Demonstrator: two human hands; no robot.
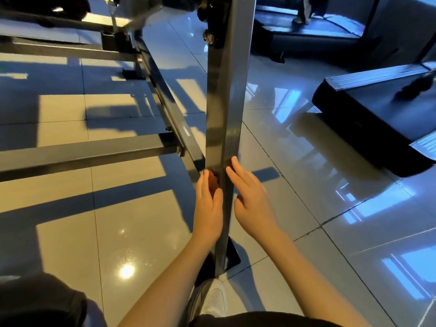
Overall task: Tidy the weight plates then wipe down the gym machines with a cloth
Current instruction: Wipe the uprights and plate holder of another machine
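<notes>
- We see the gym machine's upright post, dark glossy metal, running from the top edge of the view down to a flat foot plate on the floor.
- The left hand lies along the left face of the post, low on it. Its fingers are straight and held together, and they grip nothing.
- A brownish patch on the metal just past those fingertips looks like their reflection; we cannot tell for certain.
- The right hand is at the same height on the right side of the post. Its fingers are straight and slightly spread, the two longest tips rest on the post, and nothing is held.
- The machine's low rails run off to the left, joined to a long bar that angles away behind the post.
- Bolts sit on the post's left edge, high up.
- A white shoe stands just beside the foot plate, on the near side.
- The floor is shiny tile crossed by sunlit patches and bar shadows.
- The end of a dark treadmill is at the right, well apart from the post.
</notes>
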